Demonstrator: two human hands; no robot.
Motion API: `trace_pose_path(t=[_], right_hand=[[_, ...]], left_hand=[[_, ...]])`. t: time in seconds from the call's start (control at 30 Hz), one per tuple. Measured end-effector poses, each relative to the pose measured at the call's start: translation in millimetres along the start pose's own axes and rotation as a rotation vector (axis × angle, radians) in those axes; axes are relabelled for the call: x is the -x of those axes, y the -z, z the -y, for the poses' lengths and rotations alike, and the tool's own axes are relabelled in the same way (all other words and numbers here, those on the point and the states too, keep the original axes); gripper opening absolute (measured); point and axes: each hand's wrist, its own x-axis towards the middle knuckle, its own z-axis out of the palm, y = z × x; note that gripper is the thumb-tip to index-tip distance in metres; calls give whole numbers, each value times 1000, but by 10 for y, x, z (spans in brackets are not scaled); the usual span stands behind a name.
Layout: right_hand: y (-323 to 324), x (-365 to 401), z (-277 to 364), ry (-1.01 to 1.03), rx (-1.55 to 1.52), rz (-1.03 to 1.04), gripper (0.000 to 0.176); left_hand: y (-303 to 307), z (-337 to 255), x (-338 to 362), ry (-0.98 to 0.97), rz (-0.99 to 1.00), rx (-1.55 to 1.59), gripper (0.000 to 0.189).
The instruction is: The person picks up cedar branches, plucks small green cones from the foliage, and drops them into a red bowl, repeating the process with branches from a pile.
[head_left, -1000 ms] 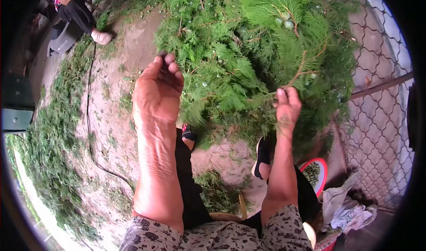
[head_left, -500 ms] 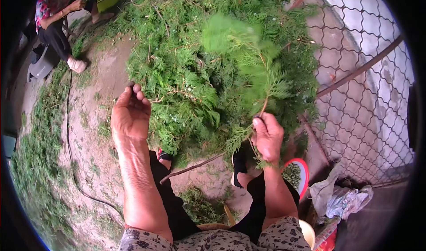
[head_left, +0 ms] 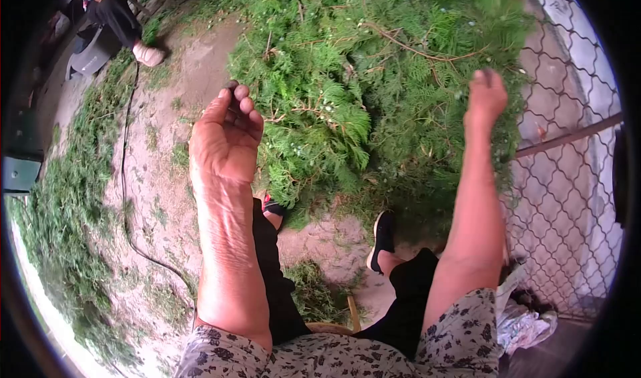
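Note:
My left hand (head_left: 226, 141) is held palm up over the bare ground left of a heap of green conifer branches (head_left: 354, 121). Its fingers curl in, thumb tip against the index finger, with dark fingertips; what is pinched there, if anything, is hidden. Stretched far forward over the heap's right side, my right hand (head_left: 487, 97) is smeared by motion. Beyond its fingers a blurred green sprig (head_left: 493, 1) shows near the top edge. A long brown stem (head_left: 417, 51) with green leaves lies across the heap. Small pale cones dot the foliage.
A wire mesh fence (head_left: 561, 171) with a rusty bar (head_left: 567, 139) borders the right. A crumpled plastic bag (head_left: 524, 328) lies lower right. Green clippings (head_left: 310, 291) sit between my legs. A black cable (head_left: 125, 177) runs along the left ground. Another person's leg (head_left: 123, 21) shows upper left.
My right hand has swung forward and right, away from my lap; the leafy branch it held is now out of its clear grasp. The view has shifted, and the red-rimmed bowl has left it.

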Motion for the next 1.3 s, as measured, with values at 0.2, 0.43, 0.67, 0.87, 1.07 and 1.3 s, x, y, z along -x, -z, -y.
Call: trace_pose_path(t=[0.2, 0.43, 0.67, 0.87, 1.07, 1.3], right_hand=[[-948, 1566, -437, -618, -229, 858, 20], [-1666, 2478, -905, -573, 279, 1010, 89], [-1266, 2717, -810, -425, 369, 1117, 44], [-673, 2172, -416, -330, 62, 1001, 34], [-206, 1072, 652, -496, -494, 666, 28], [-315, -256, 838, -531, -683, 29, 31]], left_hand=[[-14, -2, 40, -29, 13, -38, 14], [-23, 36, 49, -25, 23, -63, 13], [2, 14, 26, 8, -39, -70, 14], [24, -23, 33, 35, -52, -3, 13], [32, -15, 31, 48, -11, 12, 13], [-15, 16, 56, 62, -5, -15, 14]])
